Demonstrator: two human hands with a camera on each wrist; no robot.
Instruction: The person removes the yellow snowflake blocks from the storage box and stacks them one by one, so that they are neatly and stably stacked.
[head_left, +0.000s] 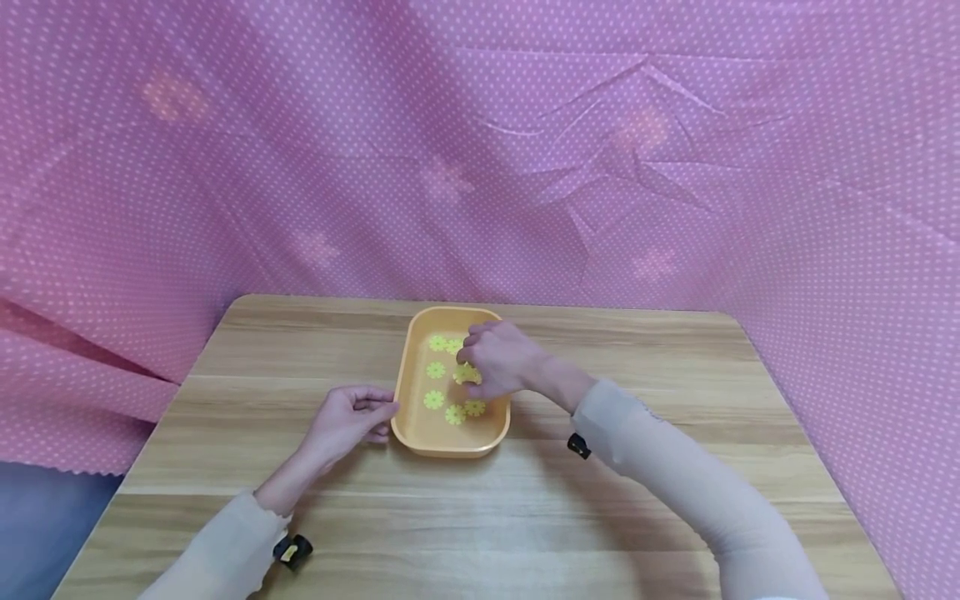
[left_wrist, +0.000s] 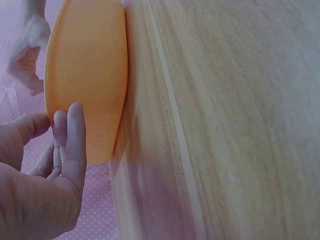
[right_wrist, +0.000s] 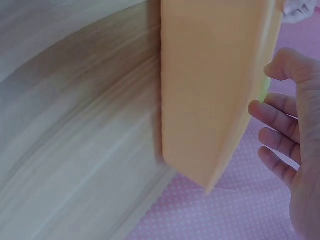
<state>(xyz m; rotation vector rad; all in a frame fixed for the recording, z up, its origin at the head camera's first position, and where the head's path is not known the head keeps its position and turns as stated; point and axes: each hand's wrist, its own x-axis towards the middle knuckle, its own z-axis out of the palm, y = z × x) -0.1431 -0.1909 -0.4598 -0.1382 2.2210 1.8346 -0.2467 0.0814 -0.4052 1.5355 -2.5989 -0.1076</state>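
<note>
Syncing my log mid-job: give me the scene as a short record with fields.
surface: wooden table
container: orange tray, upright on the table
contents: several yellow flower shapes
left hand: pinches the tray's left rim
right hand: over the tray, among the flower shapes; grip unclear
backdrop: pink dotted cloth

Soft light, diffuse shadows on the table [head_left: 450,525], hazy wrist views

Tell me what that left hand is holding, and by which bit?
The left hand pinches the orange tray by the rim on its left side.
</note>
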